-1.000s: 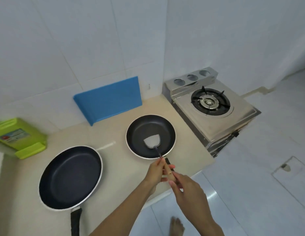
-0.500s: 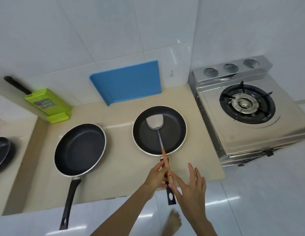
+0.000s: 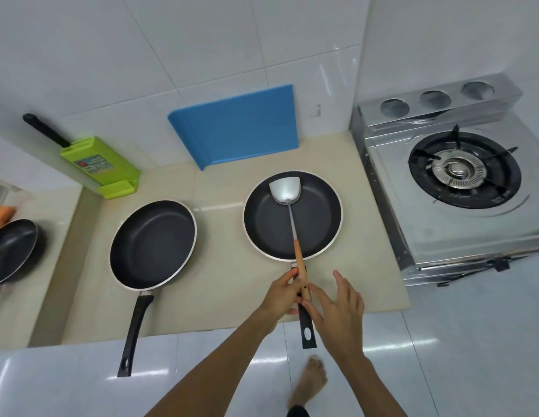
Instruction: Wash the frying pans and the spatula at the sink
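Two black frying pans lie on the beige counter. The right pan holds a metal spatula with a wooden handle that slants toward me. My left hand grips the end of that wooden handle, just above the pan's black handle. My right hand hovers beside it with fingers spread, holding nothing. The larger left pan sits with its handle over the counter's front edge. A third black pan shows at the far left edge.
A blue cutting board leans on the tiled wall behind the pans. A green knife block with a black handle stands at the back left. A steel gas stove fills the right. My bare foot is on the white floor.
The view has swung left and come closer, bringing a third pan into sight. My left hand keeps its grip on the spatula handle; my right hand has let go and opened.
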